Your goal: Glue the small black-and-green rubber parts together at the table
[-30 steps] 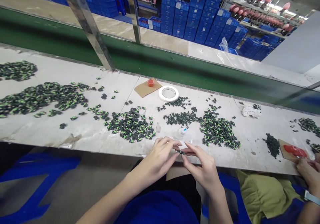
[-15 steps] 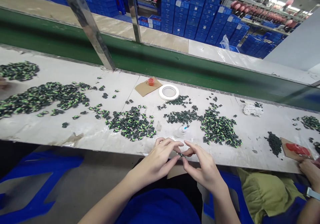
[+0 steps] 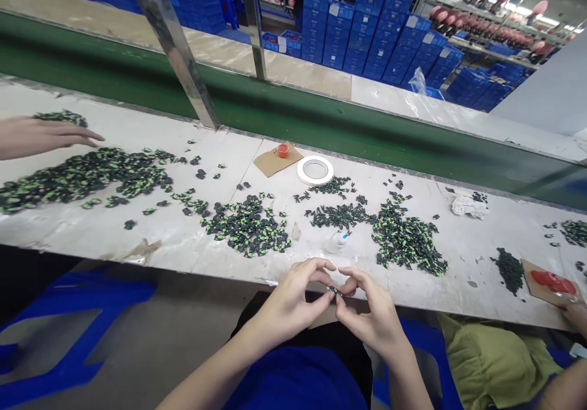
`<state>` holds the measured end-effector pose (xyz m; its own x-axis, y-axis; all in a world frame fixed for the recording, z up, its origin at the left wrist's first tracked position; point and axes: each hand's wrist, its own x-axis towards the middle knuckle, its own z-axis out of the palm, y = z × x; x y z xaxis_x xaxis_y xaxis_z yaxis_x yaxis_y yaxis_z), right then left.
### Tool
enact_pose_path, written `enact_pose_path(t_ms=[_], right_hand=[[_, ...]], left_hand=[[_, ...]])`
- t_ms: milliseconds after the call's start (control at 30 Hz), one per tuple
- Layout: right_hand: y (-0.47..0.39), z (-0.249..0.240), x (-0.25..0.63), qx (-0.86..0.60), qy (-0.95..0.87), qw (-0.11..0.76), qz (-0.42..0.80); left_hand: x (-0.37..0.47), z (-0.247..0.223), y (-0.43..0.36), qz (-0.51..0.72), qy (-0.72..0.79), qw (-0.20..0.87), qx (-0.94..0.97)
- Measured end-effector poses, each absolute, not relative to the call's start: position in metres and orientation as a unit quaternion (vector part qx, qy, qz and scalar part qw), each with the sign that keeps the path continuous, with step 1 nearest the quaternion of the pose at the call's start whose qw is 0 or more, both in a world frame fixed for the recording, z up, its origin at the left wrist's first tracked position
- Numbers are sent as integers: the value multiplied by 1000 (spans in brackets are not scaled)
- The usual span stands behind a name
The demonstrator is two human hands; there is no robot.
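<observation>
My left hand and my right hand meet at the table's near edge, fingertips pinching one small dark part between them. Just beyond them stands a small clear bottle with a blue tip. A pile of black and green parts lies to the left of my hands, and another such pile to the right. Small dark pieces are spread behind the bottle. A roll of white tape lies farther back, beside a red cup on cardboard.
Another person's hand reaches over a large pile of parts at the left. At the right, a second person's hand is near a red item on cardboard. A metal post rises behind the table.
The other person's hand at the left has come farther into view over the pile. My hands still hold the small part together. The view has shifted slightly.
</observation>
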<state>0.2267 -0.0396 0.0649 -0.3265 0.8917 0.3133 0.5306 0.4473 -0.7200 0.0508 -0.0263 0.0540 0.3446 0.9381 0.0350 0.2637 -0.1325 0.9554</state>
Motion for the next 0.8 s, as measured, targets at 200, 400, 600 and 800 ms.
enact_pose_path(t_ms=[200,400,600,800], right_hand=[[-41,55,248,-495,-761,349,233],[-13,37,298,-686,-625,372,16],[10,11,257,-599,-704,370,86],[28,-6,218,-547,-720,393,169]], left_hand=[[55,51,-29,352,466,472,661],[6,49,13,372,605,209,672],[-10,36,78,239,618,105,742],[-4,31,92,145,614,79,772]])
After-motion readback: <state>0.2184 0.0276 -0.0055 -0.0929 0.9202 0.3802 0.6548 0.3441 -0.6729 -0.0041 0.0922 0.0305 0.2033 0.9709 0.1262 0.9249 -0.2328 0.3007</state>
